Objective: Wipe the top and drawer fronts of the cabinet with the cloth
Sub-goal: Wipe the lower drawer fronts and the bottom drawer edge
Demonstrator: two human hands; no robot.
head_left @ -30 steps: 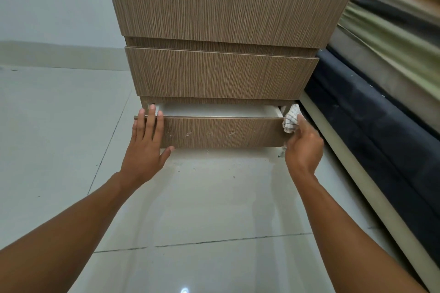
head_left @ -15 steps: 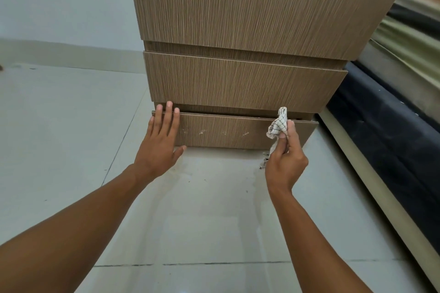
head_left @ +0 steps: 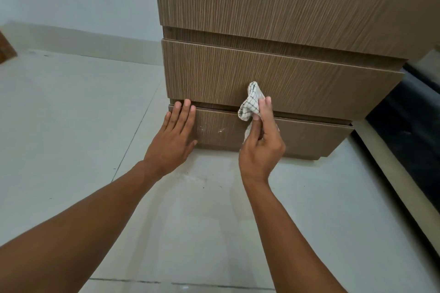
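Your right hand (head_left: 260, 147) has the checked cloth (head_left: 252, 104) pinched in a bunch between thumb and fingertips, held at the seam where the bottom drawer front (head_left: 307, 137) meets the middle drawer front (head_left: 297, 88); much of the fabric is wadded above your fingers and a tail hangs down behind your palm. Your left hand (head_left: 172, 143) is open and empty, laid flat against the left end of the bottom drawer front with the fingertips at its top edge. Whether the cloth is actually pressed to the wood or just in front of it is hard to tell from this angle. To wipe this front well, spread the cloth out under your flat fingers rather than working with a bunched knob, so more fabric meets the panel. Pale specks (head_left: 220, 130) show on the bottom front between your two hands; give those firm, short passes, then run long strokes along the width from left to right. Keep the left palm braced where it is so the drawer does not slide under pressure, and shift it aside when you reach that end, since the patch beneath it needs wiping too. Run along the narrow top lip of the front as well. The cabinet (head_left: 273, 2) stands on the pale tiled floor (head_left: 71, 114), so stay low and mind the grit near the base.
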